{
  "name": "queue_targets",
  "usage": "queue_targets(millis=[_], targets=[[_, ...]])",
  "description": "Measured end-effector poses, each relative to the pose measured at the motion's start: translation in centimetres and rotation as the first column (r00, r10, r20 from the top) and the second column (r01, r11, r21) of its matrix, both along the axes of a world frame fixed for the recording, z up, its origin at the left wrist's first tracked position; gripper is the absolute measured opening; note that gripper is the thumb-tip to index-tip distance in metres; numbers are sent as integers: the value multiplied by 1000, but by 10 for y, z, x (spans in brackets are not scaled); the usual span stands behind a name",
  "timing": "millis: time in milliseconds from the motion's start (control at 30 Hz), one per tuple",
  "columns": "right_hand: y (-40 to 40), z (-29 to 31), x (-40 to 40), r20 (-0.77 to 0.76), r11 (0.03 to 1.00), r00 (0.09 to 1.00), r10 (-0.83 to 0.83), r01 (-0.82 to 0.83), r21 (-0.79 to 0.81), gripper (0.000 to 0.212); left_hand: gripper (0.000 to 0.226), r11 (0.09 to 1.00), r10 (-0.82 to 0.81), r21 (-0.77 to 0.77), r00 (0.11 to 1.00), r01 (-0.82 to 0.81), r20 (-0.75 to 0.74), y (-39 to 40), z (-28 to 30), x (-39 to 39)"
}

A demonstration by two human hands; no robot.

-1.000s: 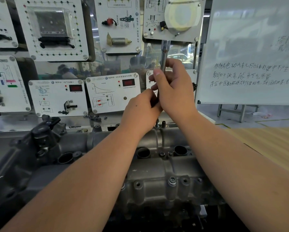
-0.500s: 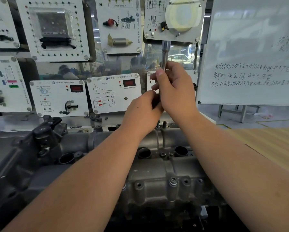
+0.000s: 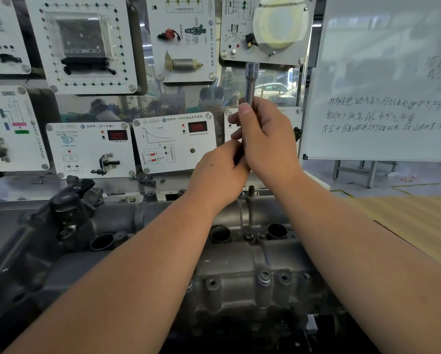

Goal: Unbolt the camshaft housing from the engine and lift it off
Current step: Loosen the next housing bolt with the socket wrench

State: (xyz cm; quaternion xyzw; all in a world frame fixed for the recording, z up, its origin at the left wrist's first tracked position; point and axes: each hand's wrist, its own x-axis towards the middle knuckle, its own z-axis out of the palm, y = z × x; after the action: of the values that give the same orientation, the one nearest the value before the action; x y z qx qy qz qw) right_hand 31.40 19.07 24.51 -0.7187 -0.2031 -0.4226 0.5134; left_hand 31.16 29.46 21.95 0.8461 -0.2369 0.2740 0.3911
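Camshaft housing sits nearest, bolted on the engine, one bolt seated at its near edge. Risk, as judged: the upright socket extension tilts off the far bolt and rounds it. Left hand curls around the lower shaft; right hand fingers wrap it above, thumb up.
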Motion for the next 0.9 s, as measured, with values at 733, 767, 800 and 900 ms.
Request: queue_targets(millis=[733, 767, 800, 900], targets=[[-1, -2, 5, -3, 997, 998, 61, -61, 40, 20, 13, 1000, 11, 6, 1000, -11, 9, 1, 2, 5], [-1, -2, 5, 9, 997, 998, 63, -64, 49, 21, 13, 1000, 11, 1, 1000, -11, 8, 1, 1, 5], [-1, -2, 5, 18, 996, 998, 64, -65, 59, 20, 13, 1000, 14, -6, 1000, -14, 5, 2, 1, 5], [-1, -1, 5, 21, 996, 998, 54, -55, 69, 9, 16, 1000, 15, -23, 1000, -15, -2, 1, -1, 5]])
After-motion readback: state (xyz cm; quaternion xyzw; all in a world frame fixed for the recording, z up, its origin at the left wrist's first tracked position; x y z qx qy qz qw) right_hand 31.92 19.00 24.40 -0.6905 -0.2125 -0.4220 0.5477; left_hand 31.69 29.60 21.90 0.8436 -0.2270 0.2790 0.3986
